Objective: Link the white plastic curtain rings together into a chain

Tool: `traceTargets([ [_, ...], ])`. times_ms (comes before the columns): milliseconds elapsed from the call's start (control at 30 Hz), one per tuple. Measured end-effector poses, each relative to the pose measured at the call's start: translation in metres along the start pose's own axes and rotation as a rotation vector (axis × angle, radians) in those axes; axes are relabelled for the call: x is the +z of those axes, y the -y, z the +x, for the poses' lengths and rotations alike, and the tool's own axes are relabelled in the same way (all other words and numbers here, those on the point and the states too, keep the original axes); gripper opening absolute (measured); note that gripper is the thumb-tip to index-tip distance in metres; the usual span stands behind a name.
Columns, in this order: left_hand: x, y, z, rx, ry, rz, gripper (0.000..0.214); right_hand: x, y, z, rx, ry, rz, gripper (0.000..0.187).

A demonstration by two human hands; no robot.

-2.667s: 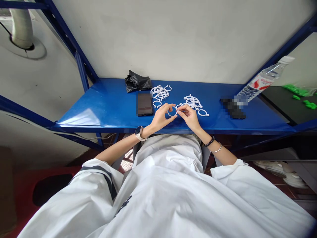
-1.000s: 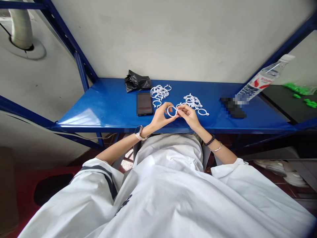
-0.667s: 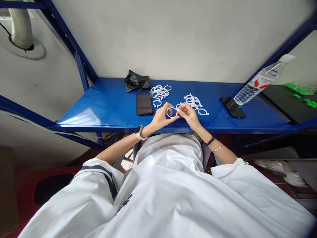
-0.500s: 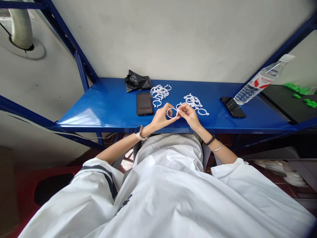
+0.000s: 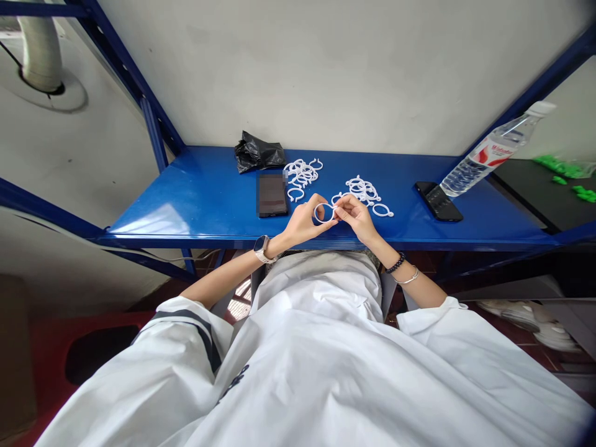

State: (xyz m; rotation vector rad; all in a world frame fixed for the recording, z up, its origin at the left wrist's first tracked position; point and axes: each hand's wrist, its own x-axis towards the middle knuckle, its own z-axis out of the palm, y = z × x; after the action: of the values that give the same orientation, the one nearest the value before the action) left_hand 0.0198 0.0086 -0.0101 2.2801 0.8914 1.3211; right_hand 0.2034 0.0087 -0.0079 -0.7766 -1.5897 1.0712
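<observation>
The person holds a white plastic ring [image 5: 324, 203] between both hands, just above the front part of the blue worktop [image 5: 200, 198]. The left hand [image 5: 302, 220] has its grip closed on the ring's left side, thumb below and fingers curled over. The right hand [image 5: 356, 217] pinches the right side, where the ring seems to have its opening or tab. Holding it from both sides probably steadies the hoop while the fingertips work at that spot.

Two heaps of like rings lie within reach: one [image 5: 302, 174] beside a dark phone [image 5: 272, 194], the other [image 5: 363, 189] just behind the right hand. A crumpled black bag [image 5: 258, 154] sits at the back.

The fingertips cover the ring's joint, so whether it is open or snapped shut cannot be told. The white garment hides the person's lap.
</observation>
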Motion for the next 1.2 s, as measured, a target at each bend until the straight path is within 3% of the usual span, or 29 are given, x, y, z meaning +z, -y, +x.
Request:
traceTargets([
  [1200,0.0010,-0.0005,-0.0011,-0.032,0.006,-0.004,0.039,-0.0009,-0.0018,-0.0003,0.079,0.038,0.056,0.038],
])
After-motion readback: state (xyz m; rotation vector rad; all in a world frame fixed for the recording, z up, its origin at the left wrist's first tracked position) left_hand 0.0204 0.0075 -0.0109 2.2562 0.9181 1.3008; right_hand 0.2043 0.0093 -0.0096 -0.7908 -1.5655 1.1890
